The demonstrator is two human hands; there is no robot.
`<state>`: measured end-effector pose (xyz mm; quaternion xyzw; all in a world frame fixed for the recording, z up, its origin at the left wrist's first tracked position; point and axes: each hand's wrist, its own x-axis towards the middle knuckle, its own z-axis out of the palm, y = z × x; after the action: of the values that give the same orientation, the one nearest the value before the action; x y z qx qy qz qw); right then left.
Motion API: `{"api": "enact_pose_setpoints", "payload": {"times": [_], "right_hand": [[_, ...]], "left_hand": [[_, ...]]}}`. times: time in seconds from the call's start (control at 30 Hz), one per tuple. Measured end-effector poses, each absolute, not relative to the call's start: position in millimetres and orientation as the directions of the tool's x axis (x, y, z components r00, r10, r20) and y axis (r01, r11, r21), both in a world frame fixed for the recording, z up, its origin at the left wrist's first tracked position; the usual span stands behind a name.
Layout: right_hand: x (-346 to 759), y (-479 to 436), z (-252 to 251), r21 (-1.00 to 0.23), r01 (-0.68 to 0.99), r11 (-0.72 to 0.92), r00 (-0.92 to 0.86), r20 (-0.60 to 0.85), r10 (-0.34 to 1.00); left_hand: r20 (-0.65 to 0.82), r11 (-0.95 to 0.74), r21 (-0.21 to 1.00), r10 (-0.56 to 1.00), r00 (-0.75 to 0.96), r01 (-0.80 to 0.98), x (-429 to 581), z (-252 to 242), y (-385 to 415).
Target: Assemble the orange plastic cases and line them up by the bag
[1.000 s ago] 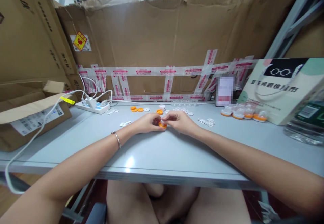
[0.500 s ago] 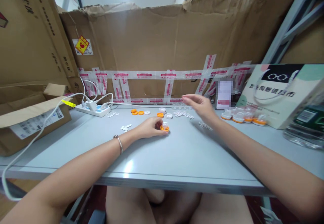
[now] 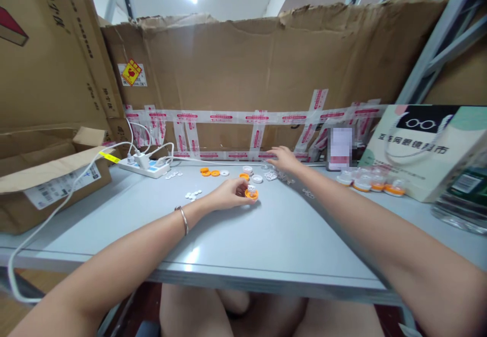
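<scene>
Near the middle of the table, my left hand [image 3: 232, 194] pinches an orange round cap [image 3: 251, 195] with a small white piece standing in it. Farther back, my right hand [image 3: 283, 159] reaches over the rear of the table with its fingers apart, close to a clear plastic part [image 3: 265, 166]. Under and beside that hand lie small white pieces [image 3: 271, 175]. Between the hands sit white rings [image 3: 257, 179] and another orange ring [image 3: 244, 176]. More orange rings [image 3: 205, 172] lie to the left, and loose white discs [image 3: 193, 195] rest left of my left hand.
A white power strip [image 3: 144, 166] with cables stands at the back left, beside an opened cardboard box [image 3: 61, 174]. On the right are several clear-domed pieces with orange or white bases [image 3: 394, 189], a phone [image 3: 340, 148], a paper bag [image 3: 409, 159] and a water bottle [image 3: 466, 195].
My right hand has moved back and left, lowering toward the clear parts, and its fingers have spread. My left hand still holds the orange cap. The view has shifted slightly.
</scene>
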<state>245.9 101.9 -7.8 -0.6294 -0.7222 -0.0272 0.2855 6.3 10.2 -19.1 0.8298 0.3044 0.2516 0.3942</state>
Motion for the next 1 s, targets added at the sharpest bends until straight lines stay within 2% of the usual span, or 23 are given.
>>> {"api": "enact_pose_setpoints", "payload": {"times": [0.2, 0.37, 0.5, 0.57, 0.63, 0.73, 0.87, 1.0], "right_hand": [[231.0, 120.2, -18.7, -0.249, 0.949, 0.192, -0.083, 0.392, 0.916], [220.4, 105.9, -11.2, -0.251, 0.932, 0.260, -0.119, 0.466, 0.877], [212.5, 88.0, 4.4, -0.337, 0.899, 0.282, -0.046, 0.566, 0.823], [211.2, 73.8, 12.9, -0.426, 0.843, 0.330, -0.013, 0.596, 0.803], [211.6, 56.0, 20.1, -0.610, 0.656, 0.444, 0.001, 0.589, 0.808], [214.4, 29.5, 26.4, -0.751, 0.451, 0.482, -0.012, 0.535, 0.845], [218.0, 10.6, 25.3, -0.804, 0.291, 0.519, 0.081, 0.561, 0.824], [216.1, 5.1, 17.6, -0.783, 0.320, 0.534, -0.006, 0.562, 0.827]], "left_hand": [[0.160, -0.472, 0.826, 0.721, 0.674, 0.308, 5.6, -11.8, 6.2], [0.177, -0.448, 0.846, 0.748, 0.639, 0.290, 7.3, -9.7, 6.4], [0.244, -0.467, 0.849, 0.761, 0.601, 0.246, 9.1, -9.9, 9.8], [0.264, -0.477, 0.846, 0.763, 0.590, 0.238, 10.2, -7.9, 11.0], [0.264, -0.458, 0.859, 0.779, 0.569, 0.228, 12.5, -5.4, 12.7], [0.244, -0.400, 0.897, 0.803, 0.544, 0.189, 19.8, -4.4, 17.7], [0.204, -0.363, 0.910, 0.814, 0.544, 0.201, 35.8, -12.1, 25.3], [0.236, -0.395, 0.905, 0.775, 0.586, 0.157, 46.4, -20.8, 24.1]]}}
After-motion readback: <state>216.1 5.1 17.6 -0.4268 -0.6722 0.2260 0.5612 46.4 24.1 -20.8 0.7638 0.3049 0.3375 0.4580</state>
